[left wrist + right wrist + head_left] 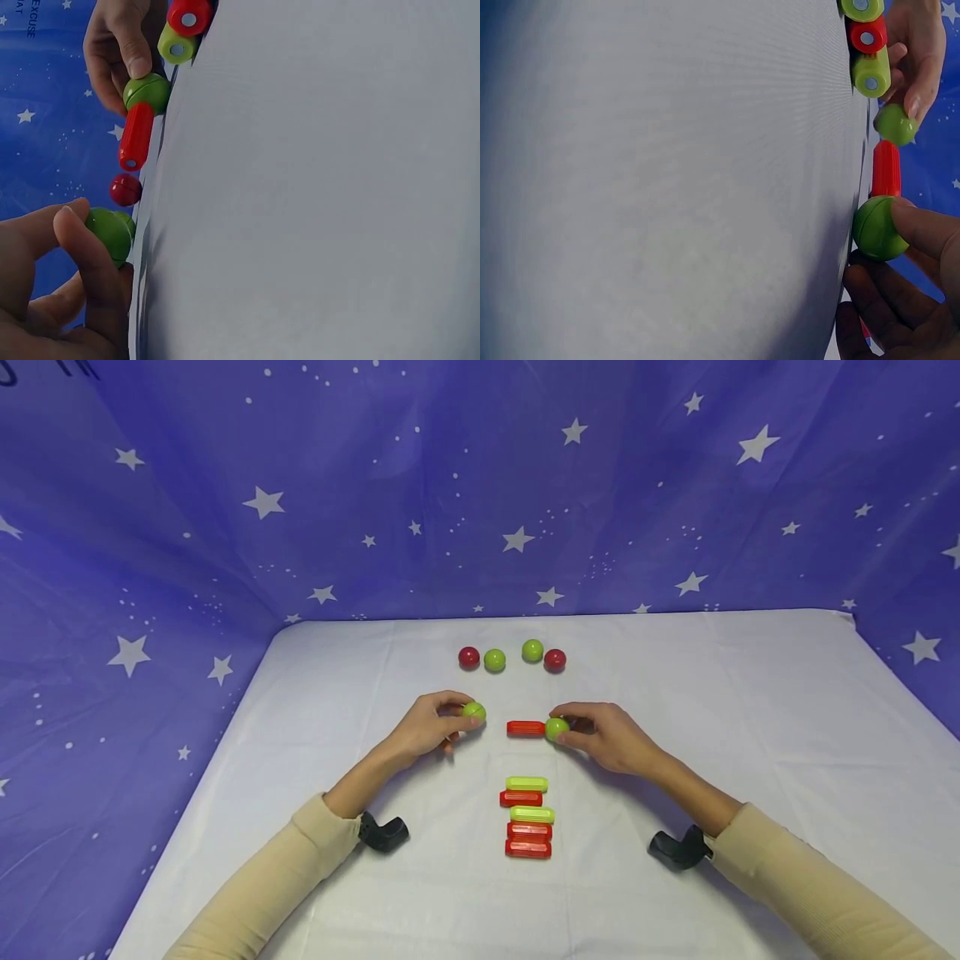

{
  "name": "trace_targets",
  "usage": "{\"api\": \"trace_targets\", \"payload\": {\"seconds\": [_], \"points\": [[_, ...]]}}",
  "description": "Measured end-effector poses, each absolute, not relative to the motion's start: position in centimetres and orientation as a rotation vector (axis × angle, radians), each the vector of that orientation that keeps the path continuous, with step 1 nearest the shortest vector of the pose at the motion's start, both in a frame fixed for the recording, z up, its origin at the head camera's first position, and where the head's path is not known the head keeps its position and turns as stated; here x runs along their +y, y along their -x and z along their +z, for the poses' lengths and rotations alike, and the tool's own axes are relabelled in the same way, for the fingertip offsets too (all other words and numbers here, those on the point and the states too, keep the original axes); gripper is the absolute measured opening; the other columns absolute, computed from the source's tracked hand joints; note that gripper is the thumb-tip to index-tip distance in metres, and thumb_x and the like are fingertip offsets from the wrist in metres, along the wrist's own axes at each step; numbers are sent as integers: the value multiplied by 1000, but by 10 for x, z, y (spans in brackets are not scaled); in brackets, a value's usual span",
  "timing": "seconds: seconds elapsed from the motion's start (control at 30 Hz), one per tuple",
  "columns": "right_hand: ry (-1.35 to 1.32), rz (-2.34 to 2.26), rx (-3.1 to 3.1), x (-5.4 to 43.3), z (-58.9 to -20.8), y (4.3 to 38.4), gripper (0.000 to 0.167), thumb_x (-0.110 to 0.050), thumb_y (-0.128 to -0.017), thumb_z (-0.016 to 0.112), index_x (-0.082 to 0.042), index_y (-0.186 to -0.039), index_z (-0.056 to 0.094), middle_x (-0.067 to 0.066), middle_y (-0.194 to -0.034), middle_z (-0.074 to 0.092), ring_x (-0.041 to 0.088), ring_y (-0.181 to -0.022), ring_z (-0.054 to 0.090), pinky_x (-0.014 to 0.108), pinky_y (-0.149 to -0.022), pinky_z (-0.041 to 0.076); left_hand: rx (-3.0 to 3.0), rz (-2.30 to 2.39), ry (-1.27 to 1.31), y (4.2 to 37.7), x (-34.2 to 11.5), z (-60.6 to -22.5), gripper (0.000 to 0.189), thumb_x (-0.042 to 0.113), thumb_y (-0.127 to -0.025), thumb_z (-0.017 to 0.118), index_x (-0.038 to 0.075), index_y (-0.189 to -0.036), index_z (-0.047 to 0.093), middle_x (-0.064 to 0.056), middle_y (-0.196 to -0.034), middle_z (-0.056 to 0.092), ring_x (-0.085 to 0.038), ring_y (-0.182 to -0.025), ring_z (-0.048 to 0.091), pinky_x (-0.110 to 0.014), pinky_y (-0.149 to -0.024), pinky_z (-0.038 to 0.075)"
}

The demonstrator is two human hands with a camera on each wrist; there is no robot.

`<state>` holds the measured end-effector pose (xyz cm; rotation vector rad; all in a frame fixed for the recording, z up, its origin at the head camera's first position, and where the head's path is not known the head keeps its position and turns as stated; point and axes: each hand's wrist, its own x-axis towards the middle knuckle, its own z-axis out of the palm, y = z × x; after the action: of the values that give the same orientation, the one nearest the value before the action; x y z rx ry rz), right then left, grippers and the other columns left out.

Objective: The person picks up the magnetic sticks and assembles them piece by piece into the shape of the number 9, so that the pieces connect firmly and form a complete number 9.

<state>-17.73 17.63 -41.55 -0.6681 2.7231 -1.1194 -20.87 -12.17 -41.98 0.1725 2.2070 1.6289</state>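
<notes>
In the head view my left hand (431,727) pinches a green ball (475,713) between thumb and fingers, just above or on the cloth. Across from it, my right hand (611,739) grips another green ball (557,730) by its sides. A red ribbed rod (525,729) touches that ball and points left toward the other hand. Between the rod's free end and the left hand's ball there is a gap. The right wrist view shows the right hand's ball (880,228), with a seam around it, against the red rod (886,169).
Nearer me, several red and green rods (529,831) lie side by side, with grey round spots on their ends. Farther back sit two red balls and two green ones (532,650). White cloth (675,677) covers the table, and a blue starry curtain (517,485) hangs behind.
</notes>
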Motion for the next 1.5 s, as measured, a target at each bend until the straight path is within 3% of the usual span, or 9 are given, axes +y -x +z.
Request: {"api": "trace_targets", "payload": {"seconds": [0.2, 0.53, 1.5], "points": [[670, -1123, 2725, 177, -416, 177, 31, -10, -89, 73, -7, -120, 69, 2, -106, 69, 18, -89, 60, 38, -83, 51, 2264, 1542, -229, 206, -118, -421, 44, 17, -86, 77, 4, -126, 61, -12, -111, 61, -14, -51, 52, -25, -47, 44], [670, -1120, 2726, 176, -416, 178, 31, -11, -89, 73, -7, -120, 69, 2, -106, 69, 18, -89, 60, 38, -84, 51, 2299, 1440, -318, 207, -122, -424, 39, 16, -84, 79, 6, -119, 64, -7, -104, 63, -14, -57, 52, -26, -46, 45], [681, -1111, 2740, 175, -415, 181, 31, -9, -89, 74, -6, -119, 70, 1, -101, 69, 18, -86, 59, 37, -80, 50, 2351, 1400, -379, 207, -106, -424, 42, 18, -85, 78, 9, -124, 63, -5, -110, 64, -14, -55, 52, -26, -46, 43]]}}
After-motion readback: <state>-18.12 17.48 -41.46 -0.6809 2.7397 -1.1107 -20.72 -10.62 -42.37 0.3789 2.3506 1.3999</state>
